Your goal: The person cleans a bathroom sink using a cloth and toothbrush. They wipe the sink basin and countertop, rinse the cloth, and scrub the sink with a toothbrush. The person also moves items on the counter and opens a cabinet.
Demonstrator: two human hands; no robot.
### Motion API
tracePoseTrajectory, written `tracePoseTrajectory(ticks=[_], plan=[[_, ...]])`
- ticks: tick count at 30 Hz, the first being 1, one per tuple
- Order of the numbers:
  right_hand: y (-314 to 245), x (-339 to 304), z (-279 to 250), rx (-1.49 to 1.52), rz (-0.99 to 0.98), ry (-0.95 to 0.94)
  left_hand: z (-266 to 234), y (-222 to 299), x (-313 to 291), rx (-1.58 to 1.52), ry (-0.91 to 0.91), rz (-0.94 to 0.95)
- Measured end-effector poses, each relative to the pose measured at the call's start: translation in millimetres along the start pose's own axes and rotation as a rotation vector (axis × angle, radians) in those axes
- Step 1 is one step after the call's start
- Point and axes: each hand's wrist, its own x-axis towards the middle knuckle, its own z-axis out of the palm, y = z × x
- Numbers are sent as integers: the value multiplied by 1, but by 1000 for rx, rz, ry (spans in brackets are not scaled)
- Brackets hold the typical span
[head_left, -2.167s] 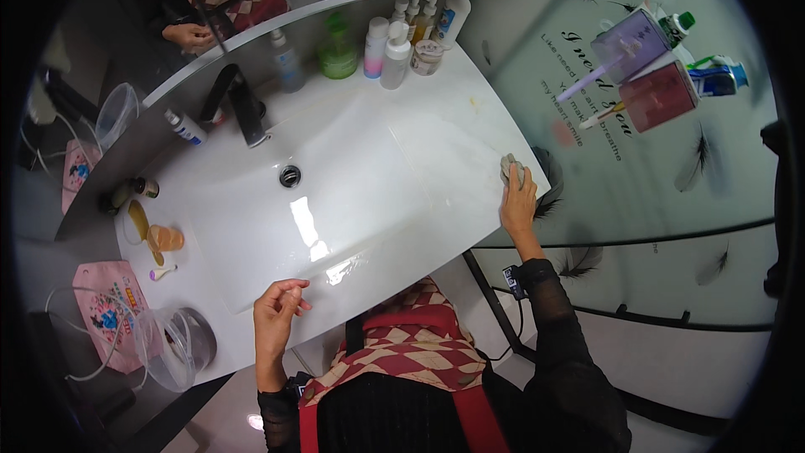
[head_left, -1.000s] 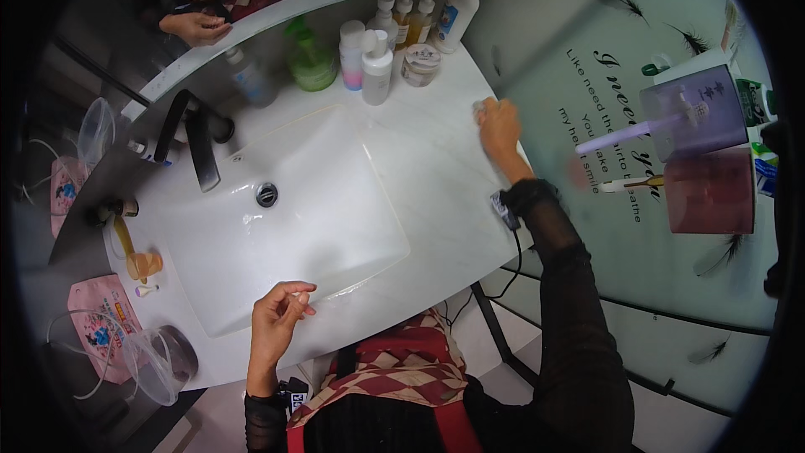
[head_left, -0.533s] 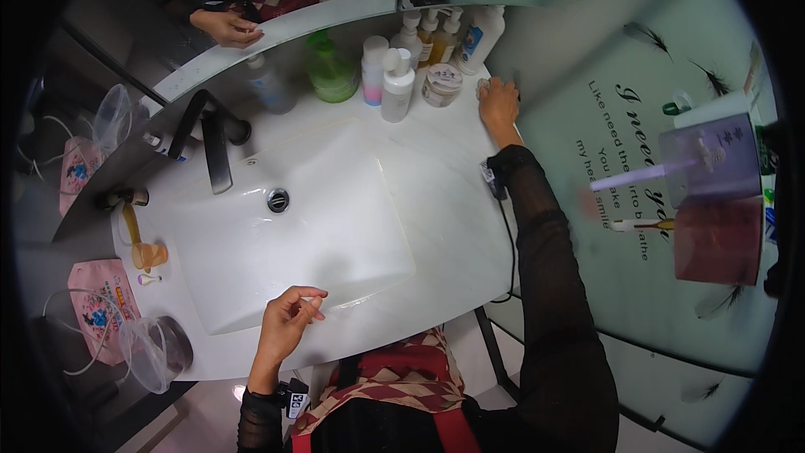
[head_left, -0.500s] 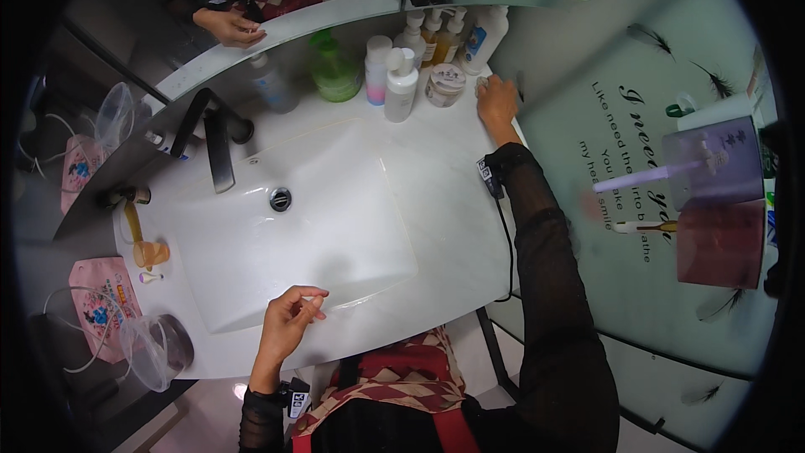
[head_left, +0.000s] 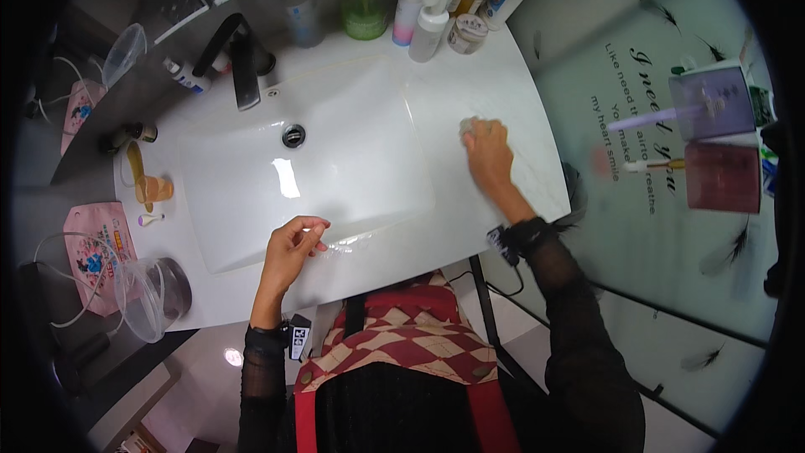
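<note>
My right hand (head_left: 488,151) presses a small grey cloth (head_left: 467,125) flat on the white countertop (head_left: 503,84), to the right of the sink basin (head_left: 310,176). My left hand (head_left: 293,243) rests on the front rim of the basin, fingers loosely curled, holding nothing. A black tap (head_left: 239,63) stands behind the basin above the drain (head_left: 293,135).
Several bottles and a jar (head_left: 436,8) stand at the back of the counter, with a green pump bottle (head_left: 363,8) beside them. A clear cup (head_left: 151,294) and pink pouch (head_left: 92,243) lie at the left. A glass wall (head_left: 671,201) with cups on it is at the right.
My right hand with the cloth has come back from the far corner by the bottles toward the middle of the right-hand counter. My left hand stays on the basin's front rim.
</note>
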Motion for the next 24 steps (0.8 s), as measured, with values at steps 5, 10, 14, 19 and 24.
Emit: tracePoseTrajectory(ticks=[5,10,14,19,24], plan=[[-95,-99,3,97,-172,-172,-8,-17,-3,50,-72,-25],[-114,-87,-7,485,-197,58,-37,-24,-9,113,-48,16],[-31,-75,-41,179,182,175,-70,-40,-30,102,26,45],[-34,-151,-29,-60,105,29,-100,-65,-65,44,105,18],[-167,-181,20,215,-381,-79,-117,-73,-84,-30,219,39]])
